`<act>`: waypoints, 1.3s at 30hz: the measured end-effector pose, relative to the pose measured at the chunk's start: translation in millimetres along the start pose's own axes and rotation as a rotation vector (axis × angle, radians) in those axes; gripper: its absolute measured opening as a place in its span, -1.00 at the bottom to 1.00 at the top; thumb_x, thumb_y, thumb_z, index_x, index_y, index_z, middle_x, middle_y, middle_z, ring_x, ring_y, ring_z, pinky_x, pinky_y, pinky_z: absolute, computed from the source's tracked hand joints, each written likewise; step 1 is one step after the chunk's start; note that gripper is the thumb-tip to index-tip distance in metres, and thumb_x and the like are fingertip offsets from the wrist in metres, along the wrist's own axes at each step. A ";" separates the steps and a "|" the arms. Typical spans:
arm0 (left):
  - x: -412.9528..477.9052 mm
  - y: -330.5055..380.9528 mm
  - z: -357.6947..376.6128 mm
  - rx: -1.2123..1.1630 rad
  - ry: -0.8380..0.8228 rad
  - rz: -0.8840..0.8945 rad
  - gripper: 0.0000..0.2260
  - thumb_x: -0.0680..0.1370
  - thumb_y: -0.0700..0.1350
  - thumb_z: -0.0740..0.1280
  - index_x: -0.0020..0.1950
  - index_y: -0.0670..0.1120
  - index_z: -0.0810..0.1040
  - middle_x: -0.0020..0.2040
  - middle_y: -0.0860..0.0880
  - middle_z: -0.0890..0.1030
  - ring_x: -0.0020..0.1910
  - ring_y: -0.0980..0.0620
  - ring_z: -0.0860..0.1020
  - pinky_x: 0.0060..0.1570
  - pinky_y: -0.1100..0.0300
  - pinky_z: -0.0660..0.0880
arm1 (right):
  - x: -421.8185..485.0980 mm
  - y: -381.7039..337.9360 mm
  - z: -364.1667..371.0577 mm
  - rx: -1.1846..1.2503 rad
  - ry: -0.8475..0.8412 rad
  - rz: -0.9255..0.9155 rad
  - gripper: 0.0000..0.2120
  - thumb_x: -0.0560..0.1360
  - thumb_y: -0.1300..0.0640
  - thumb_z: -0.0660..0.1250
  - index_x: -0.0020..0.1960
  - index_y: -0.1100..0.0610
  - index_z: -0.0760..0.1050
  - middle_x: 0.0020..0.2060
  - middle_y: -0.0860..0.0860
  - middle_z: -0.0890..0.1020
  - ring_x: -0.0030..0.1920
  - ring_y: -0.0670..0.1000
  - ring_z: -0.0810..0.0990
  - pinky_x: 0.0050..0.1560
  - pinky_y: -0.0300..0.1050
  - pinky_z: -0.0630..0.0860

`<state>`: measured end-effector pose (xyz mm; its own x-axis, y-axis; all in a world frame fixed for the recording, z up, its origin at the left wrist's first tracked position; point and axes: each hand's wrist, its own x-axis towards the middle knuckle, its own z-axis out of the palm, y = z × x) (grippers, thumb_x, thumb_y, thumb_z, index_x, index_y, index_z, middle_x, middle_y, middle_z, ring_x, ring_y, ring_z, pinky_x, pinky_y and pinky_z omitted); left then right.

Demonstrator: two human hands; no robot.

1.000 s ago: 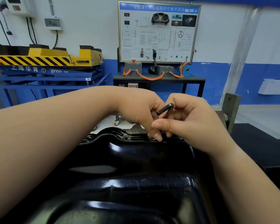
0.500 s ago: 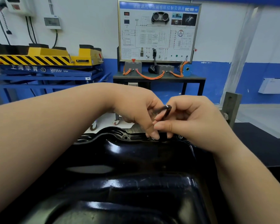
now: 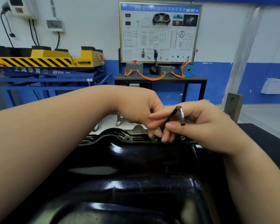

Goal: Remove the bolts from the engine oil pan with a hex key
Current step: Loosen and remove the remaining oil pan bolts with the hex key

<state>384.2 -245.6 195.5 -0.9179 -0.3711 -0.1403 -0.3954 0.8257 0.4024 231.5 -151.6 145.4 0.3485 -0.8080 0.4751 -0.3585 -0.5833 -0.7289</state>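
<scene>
Fronting a blue-banded wall (image 3: 220, 81) sits the glossy oil pan (image 3: 136, 159).

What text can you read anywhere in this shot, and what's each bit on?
"上海华育": on the blue lift platform.
"HVYN…" plus digits: same platform, blurred, the end uncertain.
"新能源汽车永磁电机控制实训台": soft but legible, header strip of the training board.
Too small to read: the board's diagram labels and the grey wall box.
No marking visible on the oil pan or the hex key.
</scene>
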 end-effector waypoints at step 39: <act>3.3 0.7 1.4 -0.001 0.012 -0.017 -0.74 0.38 -0.10 0.48 -0.45 0.19 0.57 -0.57 0.16 0.46 -0.55 0.16 0.30 -0.43 0.27 0.26 | 8.8 5.7 11.0 -0.054 0.265 0.004 -0.67 0.16 -0.04 0.52 -0.27 0.18 0.56 -0.34 0.15 0.63 -0.40 0.15 0.57 -0.29 0.13 0.56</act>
<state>380.8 -245.7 194.1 -0.9107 -0.3899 -0.1362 -0.4106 0.8189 0.4009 242.1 -161.1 140.0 0.1109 -0.7998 0.5900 -0.4079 -0.5779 -0.7068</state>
